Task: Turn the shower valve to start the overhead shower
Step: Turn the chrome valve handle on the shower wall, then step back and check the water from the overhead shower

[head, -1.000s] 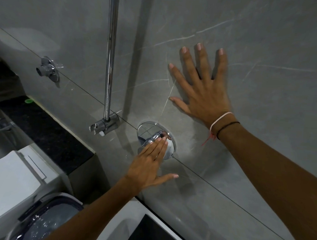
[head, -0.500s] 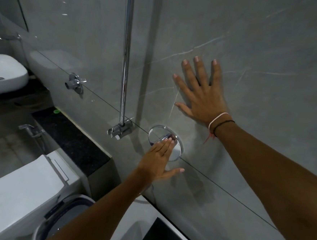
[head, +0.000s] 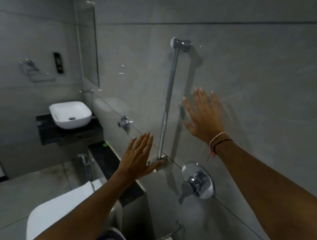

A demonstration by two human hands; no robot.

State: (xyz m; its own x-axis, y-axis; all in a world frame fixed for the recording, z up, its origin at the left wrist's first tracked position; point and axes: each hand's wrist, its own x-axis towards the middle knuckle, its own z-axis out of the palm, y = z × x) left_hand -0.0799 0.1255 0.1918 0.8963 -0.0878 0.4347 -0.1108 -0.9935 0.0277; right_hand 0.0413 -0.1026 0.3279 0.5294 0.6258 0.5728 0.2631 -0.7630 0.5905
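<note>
The shower valve (head: 198, 179) is a round chrome plate on the grey tiled wall, with a lever handle that points down and to the left. My left hand (head: 139, 157) hovers up and to the left of it, fingers spread, clear of the valve and in front of the lower bracket of the chrome riser pipe (head: 167, 105). My right hand (head: 204, 117) is flat near the wall above the valve, fingers apart, with bands on the wrist. Faint streaks cross the picture at the upper right. The overhead shower head is out of view.
A second small chrome tap (head: 124, 122) sits on the wall to the left. A white basin (head: 70, 114) stands on a dark counter (head: 46, 130) farther left, with a towel ring (head: 29, 66) above. A white toilet (head: 57, 212) is below my left arm.
My left hand has come off the valve handle and risen up and left. The lever now shows, pointing down-left. The view has tilted upward, showing the whole riser pipe and the basin.
</note>
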